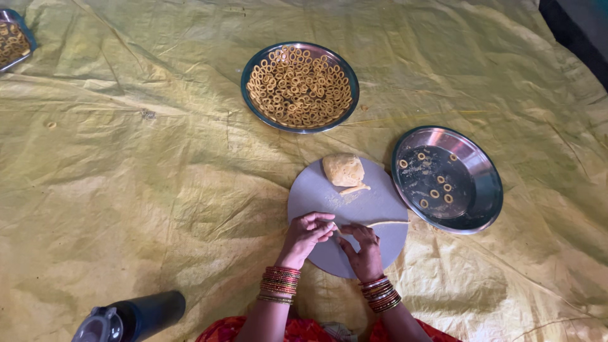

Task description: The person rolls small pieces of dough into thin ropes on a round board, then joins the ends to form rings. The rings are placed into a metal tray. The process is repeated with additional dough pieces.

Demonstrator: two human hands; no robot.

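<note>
My left hand and my right hand meet over the near part of a round grey board. Both pinch one end of a thin rolled dough strand that lies on the board and runs to the right. A lump of yellow dough with a small torn piece beside it sits at the board's far edge. Both wrists wear red and gold bangles.
A steel plate heaped with small dough rings stands beyond the board. A second steel plate to the right holds several rings. Another ring-filled tray is at the far left corner. A dark bottle lies near left. Yellow sheet covers the floor.
</note>
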